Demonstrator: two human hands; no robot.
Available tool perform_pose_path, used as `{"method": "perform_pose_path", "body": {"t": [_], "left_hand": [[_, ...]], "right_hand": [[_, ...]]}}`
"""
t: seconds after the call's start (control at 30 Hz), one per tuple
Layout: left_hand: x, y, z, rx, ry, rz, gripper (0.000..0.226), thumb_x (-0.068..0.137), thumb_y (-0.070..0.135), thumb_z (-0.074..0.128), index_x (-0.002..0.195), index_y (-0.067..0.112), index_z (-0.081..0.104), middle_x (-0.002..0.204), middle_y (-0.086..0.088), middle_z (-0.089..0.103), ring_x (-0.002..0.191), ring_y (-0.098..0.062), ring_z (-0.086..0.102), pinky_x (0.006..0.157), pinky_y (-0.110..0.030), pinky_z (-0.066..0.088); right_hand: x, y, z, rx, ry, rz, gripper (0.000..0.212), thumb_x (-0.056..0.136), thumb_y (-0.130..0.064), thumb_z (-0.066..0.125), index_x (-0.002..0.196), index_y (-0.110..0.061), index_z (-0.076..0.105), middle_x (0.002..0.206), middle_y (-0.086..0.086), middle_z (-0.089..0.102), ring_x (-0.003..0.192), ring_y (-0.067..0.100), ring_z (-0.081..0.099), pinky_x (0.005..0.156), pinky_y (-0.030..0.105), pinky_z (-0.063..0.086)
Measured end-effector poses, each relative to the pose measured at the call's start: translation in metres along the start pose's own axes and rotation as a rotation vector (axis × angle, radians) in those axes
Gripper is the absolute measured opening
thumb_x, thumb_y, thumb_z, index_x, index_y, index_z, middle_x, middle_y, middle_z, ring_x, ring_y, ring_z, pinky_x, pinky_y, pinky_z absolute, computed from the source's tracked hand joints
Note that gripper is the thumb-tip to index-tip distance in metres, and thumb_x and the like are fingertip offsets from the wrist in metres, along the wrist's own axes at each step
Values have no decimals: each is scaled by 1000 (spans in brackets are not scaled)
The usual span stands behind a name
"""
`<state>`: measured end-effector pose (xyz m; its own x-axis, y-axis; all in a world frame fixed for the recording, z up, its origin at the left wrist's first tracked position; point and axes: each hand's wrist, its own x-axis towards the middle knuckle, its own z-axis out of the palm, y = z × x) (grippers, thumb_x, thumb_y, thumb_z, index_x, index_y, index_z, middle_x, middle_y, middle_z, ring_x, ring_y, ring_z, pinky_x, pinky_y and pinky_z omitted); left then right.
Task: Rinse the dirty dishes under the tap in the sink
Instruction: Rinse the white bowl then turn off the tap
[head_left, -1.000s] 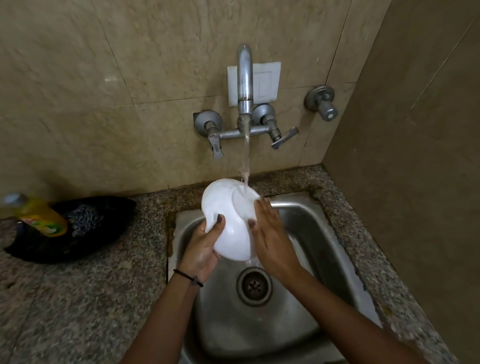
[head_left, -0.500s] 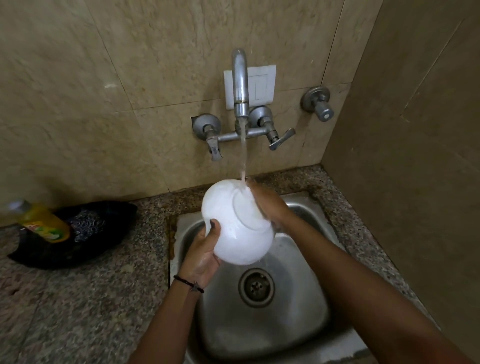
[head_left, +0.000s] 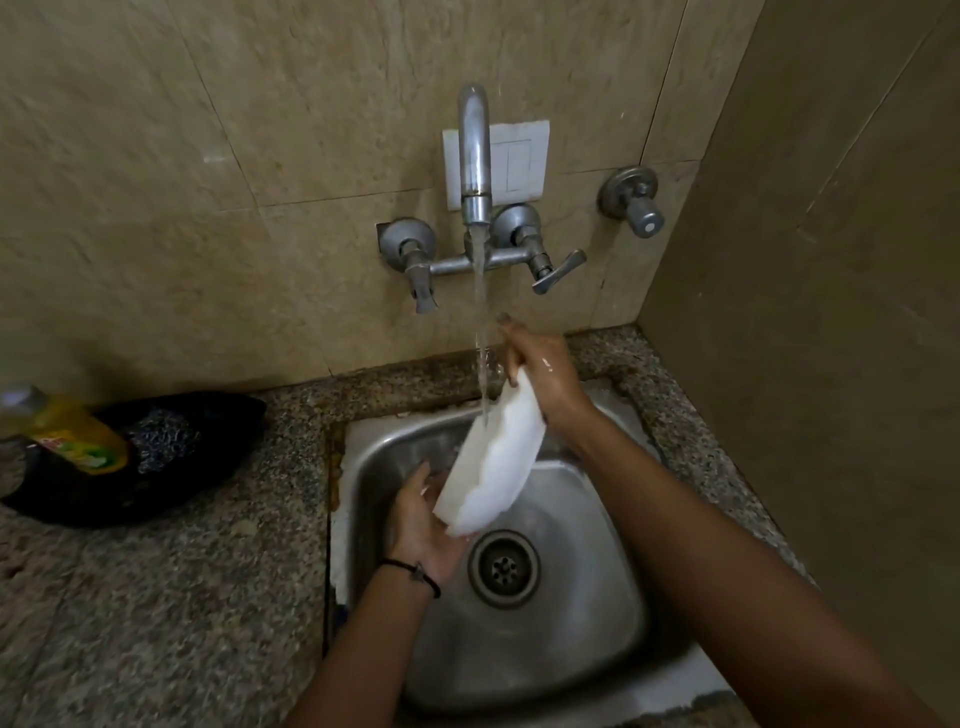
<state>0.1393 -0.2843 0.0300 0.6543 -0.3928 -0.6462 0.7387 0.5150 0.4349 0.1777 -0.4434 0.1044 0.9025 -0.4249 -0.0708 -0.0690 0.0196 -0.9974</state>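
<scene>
A white bowl (head_left: 496, 457) is tilted on edge over the steel sink (head_left: 587, 571), and the stream from the wall tap (head_left: 474, 156) falls on its upper rim. My right hand (head_left: 540, 371) grips the bowl's top edge from the far side. My left hand (head_left: 423, 525) holds the lower edge from below, a black band at its wrist. The bowl's inside faces left and is mostly hidden.
The drain (head_left: 503, 567) lies just below the bowl. A yellow dish-soap bottle (head_left: 67, 434) rests on a black bag with a steel scrubber (head_left: 161, 436) on the granite counter at left. Two tap levers and a separate valve (head_left: 636, 205) stick out from the wall.
The bowl has turned from showing its underside to standing on edge and has dropped lower into the sink. My right hand moved to its top rim; my left hand slid under it.
</scene>
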Motion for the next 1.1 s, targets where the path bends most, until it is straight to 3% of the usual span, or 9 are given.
{"method": "perform_pose_path", "body": {"t": [0.13,0.23,0.3,0.37,0.53,0.7,0.87,1.0,1.1], "left_hand": [[4,4,9,133,-35,-21,39,98,39,40,114,13,63,85,-9,76,78,-29,71,68,-37,56],[10,12,16,207,8,25,40,98,43,41,121,15,57,97,-10,73,94,-32,64,76,-43,51],[13,17,21,285,73,76,43,94,45,48,125,16,58,112,-13,68,100,-34,63,78,-47,52],[15,22,25,337,157,187,43,92,41,56,125,14,60,116,-14,67,101,-35,65,80,-50,54],[8,44,37,603,231,461,29,91,26,62,115,10,68,107,-10,70,95,-30,66,87,-47,54],[0,63,42,769,161,494,36,87,1,59,120,13,65,112,-10,68,101,-30,64,88,-43,53],[-8,50,23,748,32,428,44,88,10,61,130,20,56,120,-4,66,106,-25,63,84,-45,56],[2,36,7,723,172,334,35,96,16,52,131,17,51,125,-8,60,111,-33,57,76,-50,56],[13,32,-5,599,172,140,34,96,13,51,130,16,50,121,-12,61,102,-35,61,76,-56,56]], "right_hand": [[-1,13,-31,177,-178,-9,55,90,-25,53,40,-3,46,45,12,44,71,28,62,91,40,43],[-5,14,-48,142,-269,73,35,95,-14,49,70,4,66,80,14,69,101,26,66,94,32,47],[-3,13,-54,-142,-310,60,21,93,-13,55,108,-4,67,112,5,67,104,17,63,87,22,50],[4,21,-55,-534,-273,-64,29,92,-12,59,120,-10,62,116,3,63,100,11,57,77,8,43],[-3,60,-42,-443,-26,77,18,91,-28,61,90,-11,65,84,5,65,74,18,59,62,25,43],[-32,93,-18,-53,53,337,28,89,-30,63,101,-5,68,95,15,70,86,28,65,78,40,53],[-36,100,-5,142,130,447,28,89,-37,62,103,-14,68,100,8,71,91,25,66,83,42,55],[-27,85,-10,-70,221,359,20,91,-28,61,92,-9,65,95,12,69,84,25,63,74,36,53],[-21,72,-21,-342,192,278,20,93,-20,56,103,-6,66,102,12,69,91,26,64,84,39,53]]}}
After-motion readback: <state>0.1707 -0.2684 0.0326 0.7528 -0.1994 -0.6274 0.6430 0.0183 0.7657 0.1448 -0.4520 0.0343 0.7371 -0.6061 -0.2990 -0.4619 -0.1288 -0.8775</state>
